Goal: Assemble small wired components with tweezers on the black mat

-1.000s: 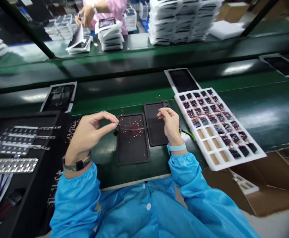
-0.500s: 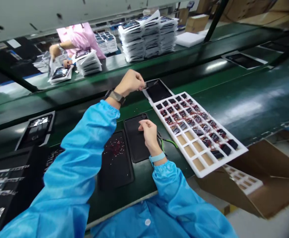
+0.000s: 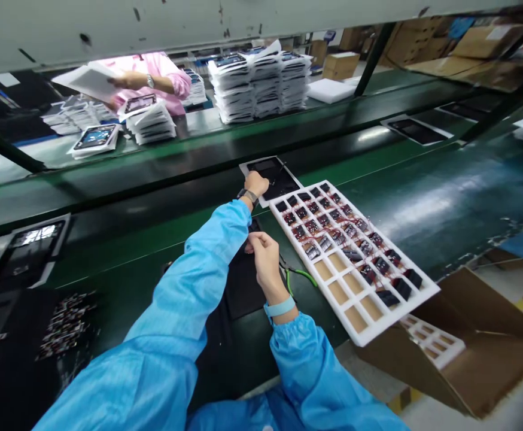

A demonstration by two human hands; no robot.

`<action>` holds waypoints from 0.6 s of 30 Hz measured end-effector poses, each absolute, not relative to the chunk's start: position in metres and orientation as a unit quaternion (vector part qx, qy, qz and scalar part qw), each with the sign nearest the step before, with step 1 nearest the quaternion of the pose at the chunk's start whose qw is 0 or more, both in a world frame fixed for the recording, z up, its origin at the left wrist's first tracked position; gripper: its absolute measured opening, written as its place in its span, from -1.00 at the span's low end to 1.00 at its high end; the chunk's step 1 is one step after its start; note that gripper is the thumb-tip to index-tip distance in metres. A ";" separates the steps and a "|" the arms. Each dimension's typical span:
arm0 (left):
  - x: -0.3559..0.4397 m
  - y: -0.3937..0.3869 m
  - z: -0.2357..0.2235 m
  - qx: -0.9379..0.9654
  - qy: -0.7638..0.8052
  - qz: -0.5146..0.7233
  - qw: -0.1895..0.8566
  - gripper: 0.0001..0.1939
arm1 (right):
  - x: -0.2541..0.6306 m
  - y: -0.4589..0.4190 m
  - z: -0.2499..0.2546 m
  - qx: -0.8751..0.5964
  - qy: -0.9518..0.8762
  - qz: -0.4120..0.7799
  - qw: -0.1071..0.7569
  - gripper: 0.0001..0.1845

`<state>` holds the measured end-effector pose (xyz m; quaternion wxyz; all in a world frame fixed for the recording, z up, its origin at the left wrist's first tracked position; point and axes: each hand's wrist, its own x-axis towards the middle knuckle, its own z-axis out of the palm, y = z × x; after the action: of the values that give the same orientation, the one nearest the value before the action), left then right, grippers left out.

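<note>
My left hand (image 3: 256, 184) is stretched forward, its fingers closed, over a dark flat panel (image 3: 279, 184) lying on a white sheet. Whatever those fingers hold is too small or hidden to name. Closer to me, my right hand (image 3: 264, 257) is pinched shut above a black tray (image 3: 243, 290), and I cannot make out anything between the fingertips. Green-handled pliers (image 3: 305, 275) lie just right of this hand. Beside them a white foam tray (image 3: 355, 335) carries small black parts with red wires in many compartments; several near compartments show bare brown bottoms.
An open cardboard box (image 3: 481, 341) stands below the foam tray at the right. A heap of small parts (image 3: 66, 323) lies at left, near another panel (image 3: 26, 248). Across the line, a person in pink (image 3: 165, 78) holds a white sheet beside stacked panels (image 3: 257, 87).
My left hand has moved down onto the dark panel. My right hand stays pinched above the black tray. The person across has lifted a white sheet, and the view has shifted slightly.
</note>
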<state>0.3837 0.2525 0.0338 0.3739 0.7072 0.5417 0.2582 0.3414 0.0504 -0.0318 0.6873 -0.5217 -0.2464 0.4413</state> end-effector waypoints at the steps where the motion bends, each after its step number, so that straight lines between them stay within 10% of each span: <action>1: 0.372 0.248 0.033 0.726 0.532 0.257 0.352 -0.89 | 0.341 0.050 -0.031 -0.526 -0.251 0.436 0.686 -0.84; 11: 0.206 0.129 0.036 0.962 0.197 0.103 -0.155 -0.68 | 0.335 0.046 -0.016 -0.564 -0.297 0.246 0.730 -0.78; 18: 0.128 0.068 0.009 0.986 0.156 0.059 0.000 -0.68 | 0.251 -0.008 -0.003 -0.462 -0.643 -0.034 0.610 -0.75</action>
<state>0.1282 0.0684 0.0090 0.0004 0.9859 0.1564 0.0591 0.2515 -0.0081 -0.0029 0.6100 -0.4619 -0.6430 -0.0335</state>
